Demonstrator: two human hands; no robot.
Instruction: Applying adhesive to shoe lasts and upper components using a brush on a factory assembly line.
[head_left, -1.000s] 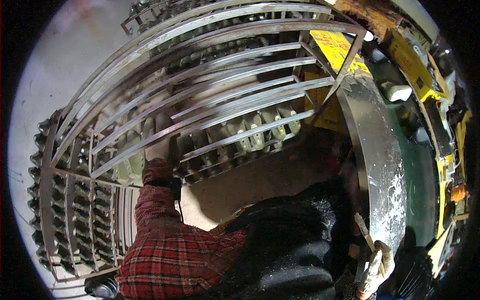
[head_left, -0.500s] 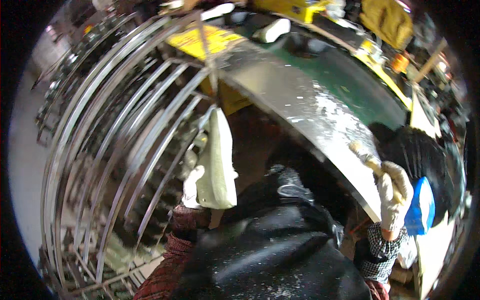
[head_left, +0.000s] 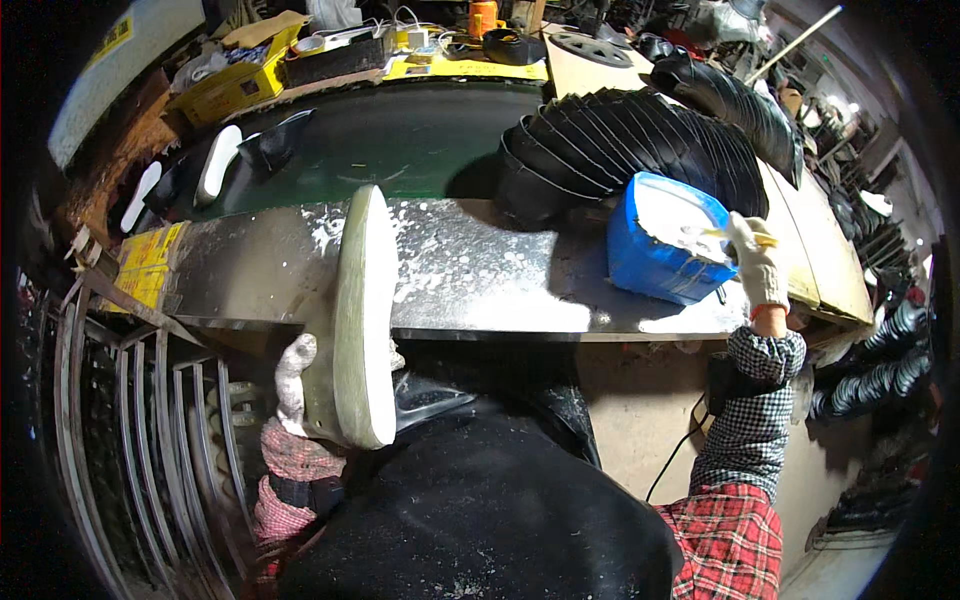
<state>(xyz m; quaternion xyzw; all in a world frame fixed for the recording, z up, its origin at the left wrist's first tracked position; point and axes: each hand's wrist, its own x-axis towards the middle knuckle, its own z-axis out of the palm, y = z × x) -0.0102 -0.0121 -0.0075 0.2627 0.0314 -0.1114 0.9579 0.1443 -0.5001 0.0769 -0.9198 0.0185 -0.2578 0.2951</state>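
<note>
In my gloved left hand (head_left: 291, 385) is a shoe last (head_left: 350, 320) with a pale green side and a white bottom, standing nearly upright at the bench's front edge. The fingers wrap behind it, mostly hidden. My right hand (head_left: 760, 262), in a pale glove, is closed around a brush (head_left: 716, 232) with a light handle. It is at the right rim of a blue tub (head_left: 655, 262) containing white paste (head_left: 678, 212). The brush's tip is over the paste; whether it touches cannot be made out.
The metal bench top (head_left: 480, 270) is splashed white. Behind it runs a dark green surface (head_left: 400, 140) bearing white-bottomed shoe pieces (head_left: 218, 165). A fanned stack of black sheet-like pieces (head_left: 630, 140) lies behind the tub. A metal rack (head_left: 150, 430) stands at my left.
The view has swung right, away from the rack. My right hand has brought the brush to the blue tub. My left hand still holds the last, now at the bench edge.
</note>
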